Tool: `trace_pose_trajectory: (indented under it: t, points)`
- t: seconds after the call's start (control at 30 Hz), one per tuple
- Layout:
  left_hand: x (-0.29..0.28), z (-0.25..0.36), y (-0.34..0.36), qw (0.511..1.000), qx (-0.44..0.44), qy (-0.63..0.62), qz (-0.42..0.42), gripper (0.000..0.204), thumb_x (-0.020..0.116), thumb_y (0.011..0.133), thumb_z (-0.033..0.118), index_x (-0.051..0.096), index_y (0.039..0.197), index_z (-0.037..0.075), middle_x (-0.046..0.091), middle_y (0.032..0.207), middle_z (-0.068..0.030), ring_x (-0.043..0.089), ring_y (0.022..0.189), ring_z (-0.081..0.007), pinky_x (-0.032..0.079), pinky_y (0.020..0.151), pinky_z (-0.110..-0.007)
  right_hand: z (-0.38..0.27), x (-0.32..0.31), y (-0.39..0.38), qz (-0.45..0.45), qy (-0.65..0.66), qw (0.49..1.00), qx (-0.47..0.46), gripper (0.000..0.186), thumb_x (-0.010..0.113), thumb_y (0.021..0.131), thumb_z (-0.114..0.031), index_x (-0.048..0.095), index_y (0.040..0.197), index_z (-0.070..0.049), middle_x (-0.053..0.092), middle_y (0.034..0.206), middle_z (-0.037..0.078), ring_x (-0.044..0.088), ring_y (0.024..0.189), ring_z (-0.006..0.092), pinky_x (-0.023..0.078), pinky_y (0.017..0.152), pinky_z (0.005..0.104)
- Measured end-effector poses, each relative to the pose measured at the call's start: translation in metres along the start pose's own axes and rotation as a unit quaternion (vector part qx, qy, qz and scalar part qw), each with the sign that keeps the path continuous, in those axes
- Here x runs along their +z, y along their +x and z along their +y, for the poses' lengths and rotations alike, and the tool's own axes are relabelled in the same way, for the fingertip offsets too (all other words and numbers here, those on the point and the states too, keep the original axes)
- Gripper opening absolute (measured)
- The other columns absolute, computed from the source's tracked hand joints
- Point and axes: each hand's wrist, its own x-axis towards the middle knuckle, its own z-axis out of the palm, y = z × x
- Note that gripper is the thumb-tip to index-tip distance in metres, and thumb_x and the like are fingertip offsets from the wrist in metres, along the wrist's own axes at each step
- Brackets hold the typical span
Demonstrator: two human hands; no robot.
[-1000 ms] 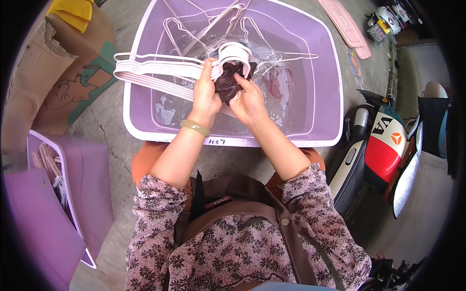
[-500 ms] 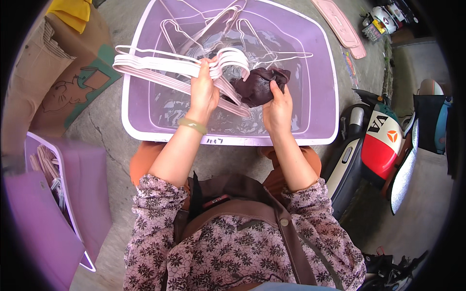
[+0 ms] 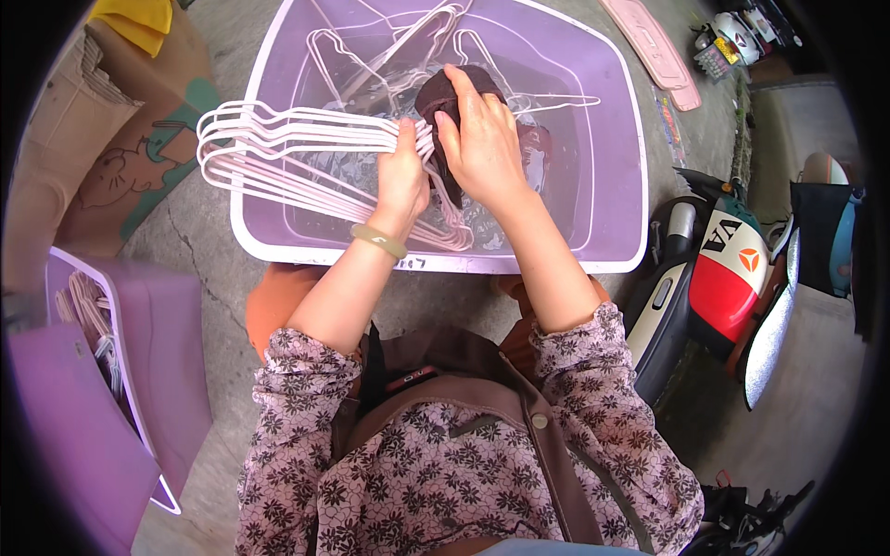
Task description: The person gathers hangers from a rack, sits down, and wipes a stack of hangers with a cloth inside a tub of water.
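My left hand (image 3: 403, 176) grips a bundle of pale pink and white hangers (image 3: 278, 130), held sideways over a purple tub (image 3: 604, 167) of water. My right hand (image 3: 477, 139) grips a dark brown wet cloth (image 3: 438, 90), pressing it around the hangers' right end beside my left hand. The back of my right hand faces up and hides part of the cloth. Other loose hangers (image 3: 575, 98) rest in the tub's far part, partly in the water.
Left: cardboard boxes (image 3: 139, 185), a yellow cloth (image 3: 139, 20), a purple bin (image 3: 167, 361) holding more hangers. Right: a red-and-white scooter (image 3: 723, 296), a silvery oval panel (image 3: 771, 343). A pink lid (image 3: 649, 51) lies beyond the tub on concrete floor (image 3: 204, 278).
The hanger bundle has turned, its lower bars now reaching nearer the tub's front. My right hand moved away rightward with the cloth, then back left and up onto the bundle's end.
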Motion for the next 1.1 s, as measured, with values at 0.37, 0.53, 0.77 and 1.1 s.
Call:
trace_pose_trajectory:
  t: [0.37,0.53,0.77,1.1]
  points:
    - [0.006,0.008,-0.011,0.997,-0.044,-0.037,-0.056,0.015,0.046,0.094,0.016,0.052,0.094,0.002,0.058,0.088,-0.0076,0.057,0.083,-0.0166,0.047,0.079,-0.03,0.034,-0.008,0.017,-0.004,0.356,0.909,0.215,0.029,0.046,0.093,-0.025,0.055,0.1,0.002,0.064,0.074,0.009,0.06,0.069,0.0156,0.044,0.064,0.0272]
    - [-0.001,0.012,-0.003,0.997,-0.054,-0.021,-0.06,0.018,0.048,0.093,0.019,0.055,0.09,0.002,0.059,0.084,-0.0071,0.058,0.076,-0.0159,0.05,0.072,-0.032,0.014,-0.02,0.016,-0.002,0.685,0.655,0.32,0.026,0.048,0.092,-0.021,0.058,0.1,0.002,0.062,0.087,0.008,0.061,0.074,0.0155,0.049,0.067,0.0273]
    - [0.002,0.016,0.005,0.994,-0.065,-0.032,-0.081,0.019,0.05,0.093,0.019,0.056,0.088,0.001,0.06,0.078,-0.0055,0.058,0.072,-0.0142,0.049,0.068,-0.029,0.035,0.017,-0.008,0.135,0.819,0.418,0.368,0.023,0.046,0.093,-0.02,0.055,0.103,-0.001,0.06,0.093,0.011,0.06,0.081,0.0238,0.051,0.073,0.0368]
    - [0.011,0.03,-0.001,0.993,-0.074,-0.061,-0.065,0.016,0.05,0.093,0.017,0.054,0.089,0.003,0.058,0.086,-0.008,0.058,0.074,-0.0158,0.05,0.069,-0.029,0.065,-0.014,-0.04,0.054,0.878,0.425,0.214,0.037,0.029,0.098,-0.029,0.048,0.119,-0.004,0.055,0.116,0.013,0.052,0.107,0.027,0.04,0.095,0.0408]
